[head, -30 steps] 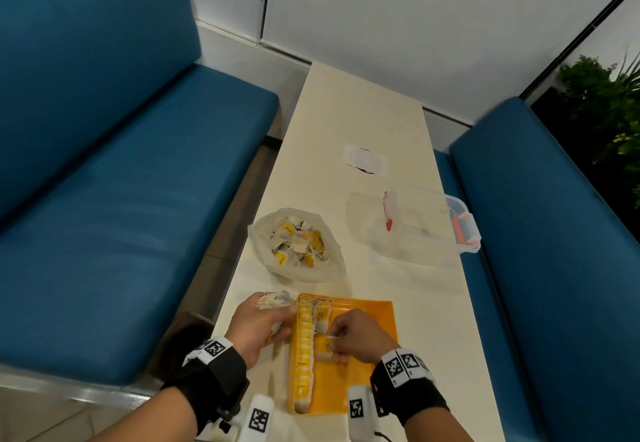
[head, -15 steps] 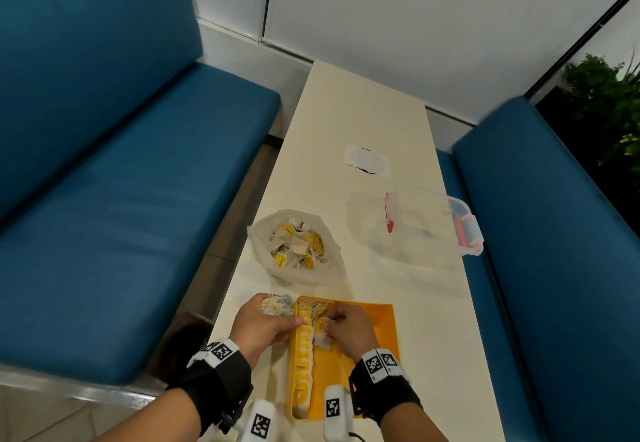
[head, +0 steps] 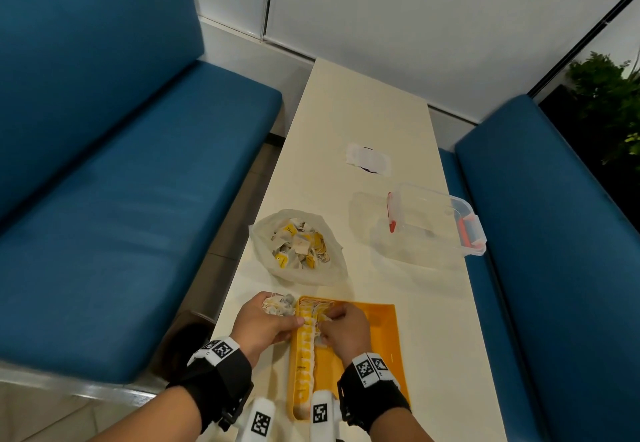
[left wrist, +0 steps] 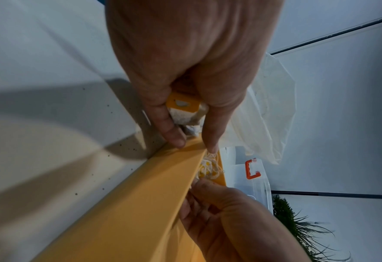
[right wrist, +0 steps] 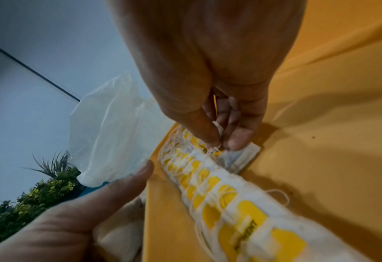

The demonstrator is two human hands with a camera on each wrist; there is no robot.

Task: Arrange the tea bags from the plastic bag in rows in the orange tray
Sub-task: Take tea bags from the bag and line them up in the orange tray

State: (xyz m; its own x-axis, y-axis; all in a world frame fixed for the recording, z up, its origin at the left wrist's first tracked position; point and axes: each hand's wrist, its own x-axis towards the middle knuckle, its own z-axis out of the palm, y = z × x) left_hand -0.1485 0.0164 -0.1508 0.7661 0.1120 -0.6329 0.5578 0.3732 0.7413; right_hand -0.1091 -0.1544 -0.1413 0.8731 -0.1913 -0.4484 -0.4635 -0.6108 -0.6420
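Over the orange tray [head: 382,348] near the table's front edge, the right hand [head: 346,332] pinches a tea bag [right wrist: 241,157] beside the finished row [head: 306,355], while the left hand [head: 265,325] clutches a bunch of tea bags [head: 277,304] by the tray's left wall, the plastic bag [head: 298,246] lying just beyond.

My head camera looks steeply down along the table [head: 363,123], taking in both my wrists. The left wrist camera sits close behind my left hand [left wrist: 185,70], seemingly rolled sideways; the right does likewise, and both share the orange tray [right wrist: 320,124] rim.
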